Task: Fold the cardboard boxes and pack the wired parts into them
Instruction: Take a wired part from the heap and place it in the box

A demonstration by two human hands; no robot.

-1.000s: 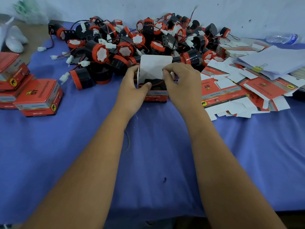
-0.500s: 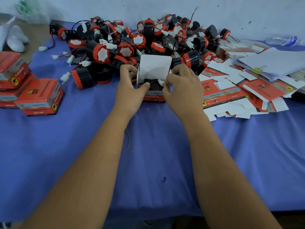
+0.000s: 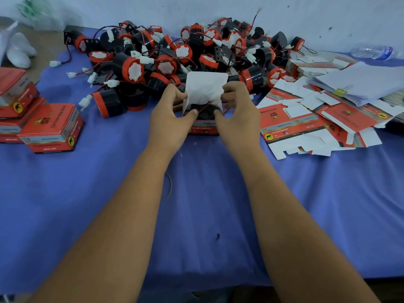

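Note:
A small red cardboard box (image 3: pixel 203 127) stands open on the blue cloth at the centre, its white lid flap (image 3: pixel 205 86) upright. A black wired part (image 3: pixel 204 110) with a red wire sits inside it. My left hand (image 3: pixel 169 115) grips the box's left side, thumb at the opening. My right hand (image 3: pixel 237 112) holds the right side, its fingers curled on the flap's edge. Behind the box lies a big pile of black and red wired parts (image 3: pixel 175 57). Flat unfolded boxes (image 3: pixel 306 123) lie to the right.
Closed red boxes (image 3: pixel 52 127) are stacked at the left. A stack of white paper with a yellow clip (image 3: pixel 358 84) and a plastic bottle (image 3: pixel 371 52) lie at the right back. White bags (image 3: pixel 17 53) sit at the far left. A white wall runs behind.
Both hands have stayed on the box. The right hand's fingers have shifted from the flap's top toward its right edge and the part inside.

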